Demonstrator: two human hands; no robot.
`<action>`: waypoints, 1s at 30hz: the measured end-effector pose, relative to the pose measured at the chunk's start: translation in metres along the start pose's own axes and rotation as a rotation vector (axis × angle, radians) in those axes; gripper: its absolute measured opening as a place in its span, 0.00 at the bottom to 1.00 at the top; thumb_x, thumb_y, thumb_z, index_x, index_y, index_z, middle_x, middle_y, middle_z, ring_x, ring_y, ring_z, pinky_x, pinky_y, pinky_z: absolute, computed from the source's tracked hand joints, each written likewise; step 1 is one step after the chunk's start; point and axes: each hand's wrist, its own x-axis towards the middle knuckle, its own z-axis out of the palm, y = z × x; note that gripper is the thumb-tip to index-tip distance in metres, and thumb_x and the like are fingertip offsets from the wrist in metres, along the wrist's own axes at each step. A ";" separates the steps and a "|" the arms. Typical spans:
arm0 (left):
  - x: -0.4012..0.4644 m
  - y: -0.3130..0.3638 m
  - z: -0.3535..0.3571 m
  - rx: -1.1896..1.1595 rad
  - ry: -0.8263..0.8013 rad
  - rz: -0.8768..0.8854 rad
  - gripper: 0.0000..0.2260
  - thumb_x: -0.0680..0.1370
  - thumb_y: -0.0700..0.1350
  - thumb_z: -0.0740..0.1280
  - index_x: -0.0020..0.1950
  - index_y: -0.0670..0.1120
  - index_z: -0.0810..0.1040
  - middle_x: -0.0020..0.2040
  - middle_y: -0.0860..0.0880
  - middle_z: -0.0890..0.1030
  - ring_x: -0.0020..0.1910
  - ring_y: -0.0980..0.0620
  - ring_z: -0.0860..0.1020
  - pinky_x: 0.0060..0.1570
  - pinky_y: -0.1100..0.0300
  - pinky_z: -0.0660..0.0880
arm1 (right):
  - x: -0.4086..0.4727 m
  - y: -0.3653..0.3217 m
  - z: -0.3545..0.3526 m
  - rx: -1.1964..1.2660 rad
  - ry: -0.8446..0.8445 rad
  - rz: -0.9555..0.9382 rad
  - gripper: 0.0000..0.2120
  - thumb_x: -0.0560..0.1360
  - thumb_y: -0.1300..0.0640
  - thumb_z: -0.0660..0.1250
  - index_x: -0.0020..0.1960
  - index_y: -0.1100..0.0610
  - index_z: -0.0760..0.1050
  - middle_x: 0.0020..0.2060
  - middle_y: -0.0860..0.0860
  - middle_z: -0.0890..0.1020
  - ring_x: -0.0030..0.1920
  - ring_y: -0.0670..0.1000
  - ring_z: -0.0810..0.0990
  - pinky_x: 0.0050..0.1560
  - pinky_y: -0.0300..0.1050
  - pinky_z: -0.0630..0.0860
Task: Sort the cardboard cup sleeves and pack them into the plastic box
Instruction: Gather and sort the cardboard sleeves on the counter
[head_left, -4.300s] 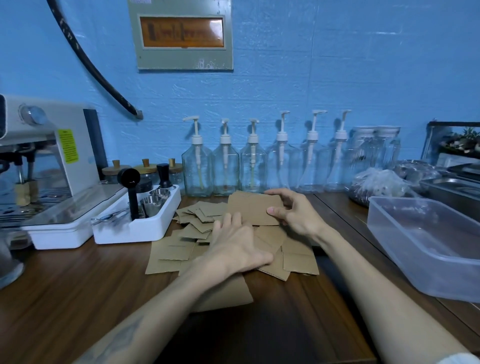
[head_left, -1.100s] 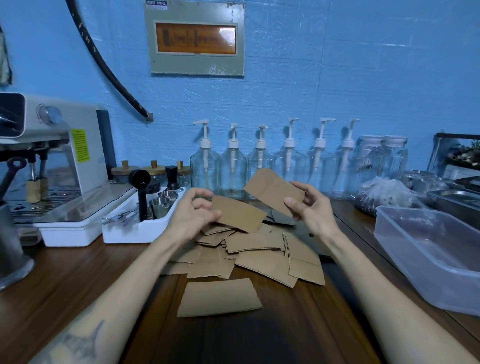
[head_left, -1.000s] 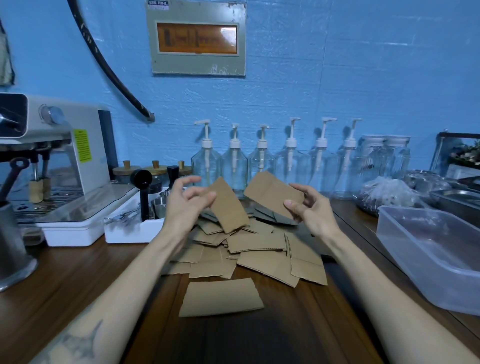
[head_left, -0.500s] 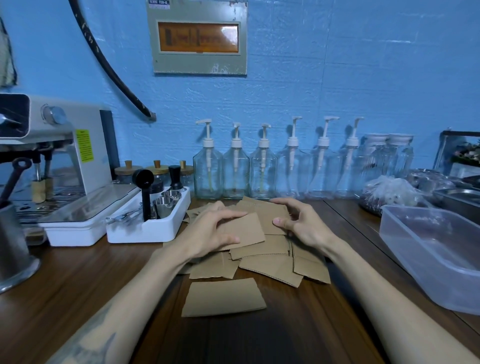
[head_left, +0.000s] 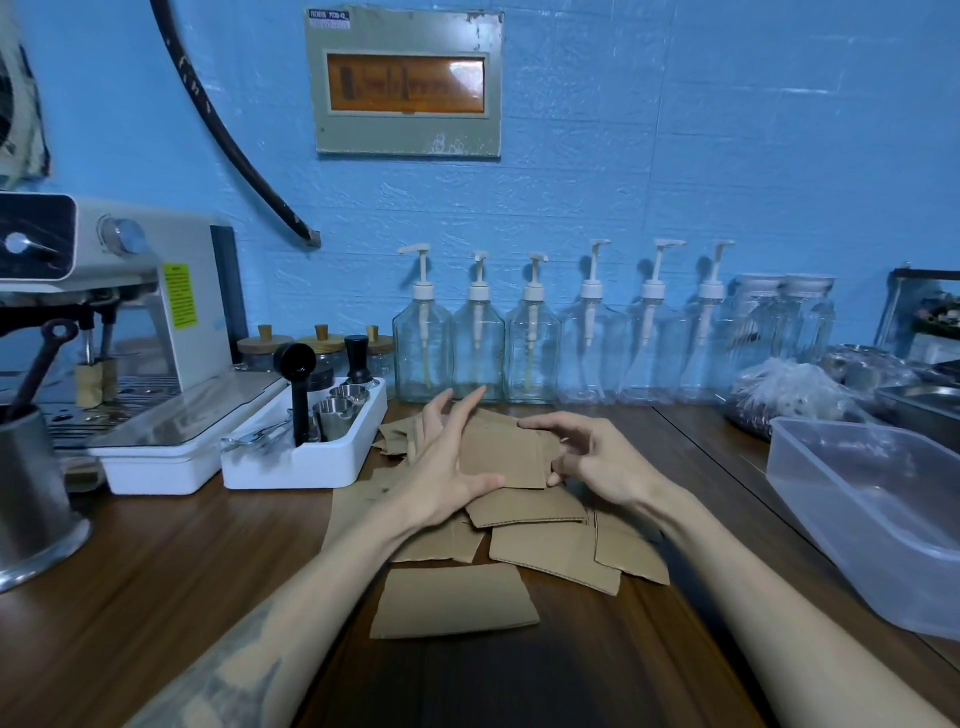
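A loose pile of brown cardboard cup sleeves lies on the wooden counter in front of me. One sleeve lies apart, nearer to me. On top of the pile I hold a flat sleeve stack between both hands. My left hand presses its left edge with straight fingers, the thumb along its lower edge. My right hand curls round its right edge, with the index finger over the top. The clear plastic box stands at the right with no sleeves visible in it.
A white tray of coffee tools sits left of the pile, with an espresso machine behind it. A metal cup stands at far left. Several glass pump bottles line the wall. A plastic bag and metal tray sit behind the box.
Each hand held a sleeve up in the air a second ago. Both hands came down and together, and the sleeves now sit as one stack between them on the pile.
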 end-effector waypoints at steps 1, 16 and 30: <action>0.001 -0.002 0.000 -0.007 -0.012 -0.014 0.45 0.69 0.54 0.77 0.77 0.65 0.52 0.77 0.51 0.51 0.77 0.49 0.51 0.74 0.44 0.51 | 0.000 -0.001 0.001 0.011 0.004 -0.003 0.28 0.70 0.78 0.61 0.64 0.55 0.78 0.50 0.55 0.83 0.39 0.55 0.81 0.54 0.47 0.79; -0.001 -0.003 -0.007 -0.027 -0.058 0.042 0.29 0.74 0.54 0.73 0.73 0.60 0.67 0.58 0.55 0.68 0.60 0.56 0.69 0.58 0.60 0.68 | 0.006 0.008 0.015 -0.109 -0.015 -0.069 0.23 0.76 0.54 0.72 0.69 0.51 0.72 0.61 0.47 0.80 0.60 0.45 0.79 0.62 0.47 0.76; -0.002 -0.008 -0.031 -0.076 0.015 0.035 0.16 0.71 0.64 0.70 0.55 0.59 0.77 0.50 0.57 0.74 0.49 0.57 0.74 0.56 0.50 0.75 | 0.008 0.031 -0.018 0.005 0.205 0.012 0.18 0.72 0.56 0.75 0.60 0.45 0.78 0.52 0.51 0.83 0.55 0.54 0.81 0.62 0.58 0.77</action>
